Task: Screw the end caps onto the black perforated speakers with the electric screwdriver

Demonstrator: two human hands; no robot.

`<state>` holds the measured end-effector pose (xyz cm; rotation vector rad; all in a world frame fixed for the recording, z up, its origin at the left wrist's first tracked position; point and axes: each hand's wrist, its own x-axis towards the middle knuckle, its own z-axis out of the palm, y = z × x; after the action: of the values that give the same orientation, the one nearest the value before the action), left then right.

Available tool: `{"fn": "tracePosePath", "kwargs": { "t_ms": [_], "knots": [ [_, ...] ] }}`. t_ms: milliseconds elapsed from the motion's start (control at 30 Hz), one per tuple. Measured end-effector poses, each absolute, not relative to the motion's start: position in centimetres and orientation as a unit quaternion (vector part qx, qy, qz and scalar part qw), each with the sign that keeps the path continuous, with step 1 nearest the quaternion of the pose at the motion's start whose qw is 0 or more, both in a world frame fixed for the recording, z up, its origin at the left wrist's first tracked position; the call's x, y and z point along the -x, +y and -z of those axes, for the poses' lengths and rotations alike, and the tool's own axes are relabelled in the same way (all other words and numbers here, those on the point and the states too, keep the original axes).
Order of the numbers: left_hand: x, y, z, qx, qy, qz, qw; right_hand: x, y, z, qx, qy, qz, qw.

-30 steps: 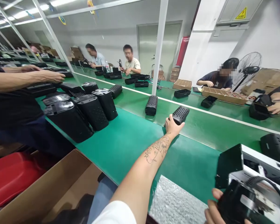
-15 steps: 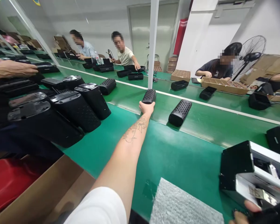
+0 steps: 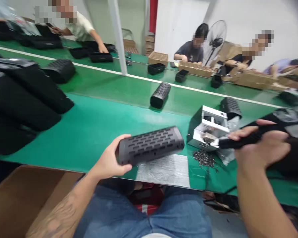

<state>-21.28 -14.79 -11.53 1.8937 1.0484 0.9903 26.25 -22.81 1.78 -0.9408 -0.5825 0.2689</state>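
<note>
My left hand (image 3: 109, 161) grips one end of a black perforated speaker shell (image 3: 150, 144), holding it level above the near edge of the green bench (image 3: 94, 125) and a grey foam pad (image 3: 164, 170). My right hand (image 3: 260, 145) is closed round a black power screwdriver (image 3: 240, 139), whose tip points left toward a small white and black screw feeder box (image 3: 208, 127). A scatter of small dark screws (image 3: 204, 158) lies in front of that box.
More black speaker shells lie on the conveyor belt, one (image 3: 160, 95) in the middle and one (image 3: 230, 107) behind the box. Large black housings (image 3: 27, 96) crowd the left. Other people work across the belt. A cardboard box (image 3: 24, 195) stands at my lower left.
My left hand took a speaker shell from the belt and pulled it back to the near edge. My right hand rose into view with the screwdriver. My view swung right and down.
</note>
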Motion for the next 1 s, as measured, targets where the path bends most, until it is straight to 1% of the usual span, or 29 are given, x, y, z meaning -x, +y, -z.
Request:
{"fn": "tracePosePath", "kwargs": {
  "t_ms": [67,167,267,367,600,767,867,933,1000],
  "knots": [
    [20.3,-17.0,12.2,-0.776,0.378,-0.332,0.381,-26.0,-21.6,-1.9,0.454,-0.33,-0.076,0.824],
    [18.3,-18.9,11.9,-0.796,0.341,-0.283,0.411,-26.3,-20.8,-1.1,0.451,-0.386,-0.054,0.803],
    [16.9,-19.4,11.1,-0.786,0.334,-0.262,0.449,-26.7,-20.6,-0.4,0.429,-0.412,-0.039,0.803],
    [16.8,-19.5,11.1,-0.779,0.346,-0.254,0.457,-26.9,-20.5,-0.3,0.416,-0.432,-0.036,0.8],
    [16.7,-20.5,13.5,-0.781,0.344,-0.311,0.419,-26.1,-21.0,-0.5,0.462,-0.48,-0.148,0.731],
    [16.1,-21.0,13.9,-0.783,0.34,-0.333,0.401,-24.7,-22.0,-1.1,0.445,-0.458,-0.124,0.76],
    [15.9,-21.1,13.9,-0.786,0.335,-0.341,0.392,-23.9,-24.4,-2.1,0.422,-0.443,-0.115,0.782],
    [15.9,-21.1,13.9,-0.786,0.334,-0.342,0.392,-23.4,-26.9,-2.9,0.41,-0.455,-0.163,0.773],
    [15.8,-21.1,14.0,-0.784,0.335,-0.344,0.394,-22.9,-29.4,-3.3,0.398,-0.489,-0.232,0.741]
  ]
}}
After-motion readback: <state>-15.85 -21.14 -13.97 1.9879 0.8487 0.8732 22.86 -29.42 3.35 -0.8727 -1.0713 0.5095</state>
